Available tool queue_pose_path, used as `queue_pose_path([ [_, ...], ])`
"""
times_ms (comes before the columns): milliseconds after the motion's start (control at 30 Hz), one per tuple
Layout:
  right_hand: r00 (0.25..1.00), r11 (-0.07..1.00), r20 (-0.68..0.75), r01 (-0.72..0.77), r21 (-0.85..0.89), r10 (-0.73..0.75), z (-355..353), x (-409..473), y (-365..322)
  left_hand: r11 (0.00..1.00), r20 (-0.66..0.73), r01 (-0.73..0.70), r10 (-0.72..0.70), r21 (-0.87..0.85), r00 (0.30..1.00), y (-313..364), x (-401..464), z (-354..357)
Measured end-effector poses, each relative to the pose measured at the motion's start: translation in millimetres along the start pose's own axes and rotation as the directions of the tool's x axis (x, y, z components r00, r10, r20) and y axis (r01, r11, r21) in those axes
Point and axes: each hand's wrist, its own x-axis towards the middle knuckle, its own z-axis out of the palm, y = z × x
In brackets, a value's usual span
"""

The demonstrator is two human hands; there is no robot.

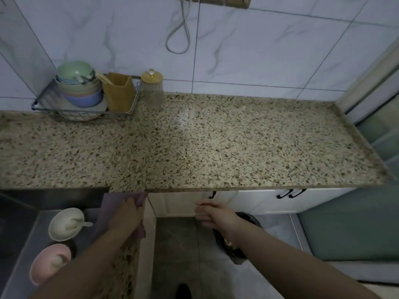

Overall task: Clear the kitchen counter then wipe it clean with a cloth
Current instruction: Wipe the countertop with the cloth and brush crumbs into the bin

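Cloth (pixel 141 198), purple, lower-left of frame at counter (pixel 216 143) edge: prob soft/limp, bunch it mid-fold; left hand (pixel 127 212) fingers curled on it, right hand (pixel 213 213) loosely spread, empty.

No readable text or labels anywhere.

The purple cloth (pixel 140 198) is showing only in patches around the left hand (pixel 127 214); whether that grip is closing on it cannot be told. The right hand's (pixel 213 215) fingers (pixel 201 212) are blurring. The black-lined waste bin (pixel 237 251) is lying mostly hidden behind the right forearm. The pink plastic bowl (pixel 48 263) is being partly covered by the left forearm. The white looped cord (pixel 179 35) is running off the top edge. Contents of the wire dish rack (pixel 86 111) are overlapping, count unclear.
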Motion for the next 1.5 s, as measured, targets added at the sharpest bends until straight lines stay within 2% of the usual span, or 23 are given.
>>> queue_pose_path([
  [100, 0.999, 0.999, -0.006, 0.038, 0.027, -0.038, -18, -13, -11, 0.997, -0.002, 0.002, -0.002, -0.083, 1.0, 11, 4, -11],
  [200, 0.995, 0.993, -0.032, 0.098, 0.07, -0.096, -42, -26, -17, 1.0, -0.124, -0.011, 0.008, -0.026, 0.992, 37, -2, -20],
  [233, 0.993, 0.989, -0.044, 0.116, 0.089, -0.113, -54, -31, -18, 0.997, -0.139, -0.017, 0.007, -0.07, 0.99, 56, -10, -24],
  [300, 0.99, 0.985, -0.056, 0.135, 0.11, -0.129, -75, -40, -20, 0.961, -0.117, -0.026, -0.007, -0.276, 0.993, 95, -27, -24],
  [367, 0.987, 0.98, -0.065, 0.151, 0.13, -0.144, -101, -47, -20, 0.86, -0.09, -0.032, -0.017, -0.509, 0.996, 141, -49, -18],
  [467, 0.981, 0.963, -0.121, 0.177, 0.203, -0.155, -139, -57, -21, 0.616, 0.021, -0.03, 0.075, -0.787, 0.997, 210, -86, 0],
  [533, 0.976, 0.948, -0.154, 0.192, 0.254, -0.156, -171, -67, -24, 0.481, 0.113, 0.03, 0.145, -0.876, 0.983, 261, -114, 13],
  [633, 0.969, 0.919, -0.192, 0.211, 0.334, -0.152, -220, -85, -31, 0.275, 0.298, 0.226, 0.257, -0.934, 0.919, 329, -151, 34],
  [733, 0.971, 0.83, -0.15, 0.235, 0.506, -0.184, -270, -110, -37, 0.211, 0.381, 0.318, 0.438, -0.924, 0.814, 383, -185, 58],
  [800, 0.947, 0.765, -0.02, 0.272, 0.583, -0.321, -303, -129, -38, 0.231, 0.422, 0.353, 0.498, -0.907, 0.758, 413, -200, 76],
  [867, 0.916, 0.72, 0.045, 0.283, 0.634, -0.399, -335, -144, -34, 0.282, 0.46, 0.363, 0.522, -0.888, 0.718, 438, -210, 96],
  [1000, 0.923, 0.706, 0.076, 0.233, 0.669, -0.377, -384, -152, -28, 0.359, 0.458, 0.297, 0.555, -0.885, 0.694, 476, -224, 124],
  [1133, 0.969, 0.731, 0.01, 0.178, 0.658, -0.245, -405, -137, -31, 0.393, 0.422, 0.219, 0.562, -0.893, 0.712, 489, -217, 145],
  [1233, 0.981, 0.731, -0.073, 0.183, 0.657, -0.18, -412, -124, -38, 0.461, 0.418, 0.161, 0.535, -0.873, 0.735, 498, -196, 148],
  [1367, 0.979, 0.691, -0.152, 0.206, 0.693, -0.139, -415, -114, -51, 0.593, 0.475, 0.117, 0.495, -0.797, 0.727, 504, -167, 150],
  [1500, 0.963, 0.677, -0.243, 0.258, 0.689, -0.12, -432, -104, -74, 0.621, 0.527, 0.138, 0.503, -0.771, 0.685, 515, -135, 151],
])
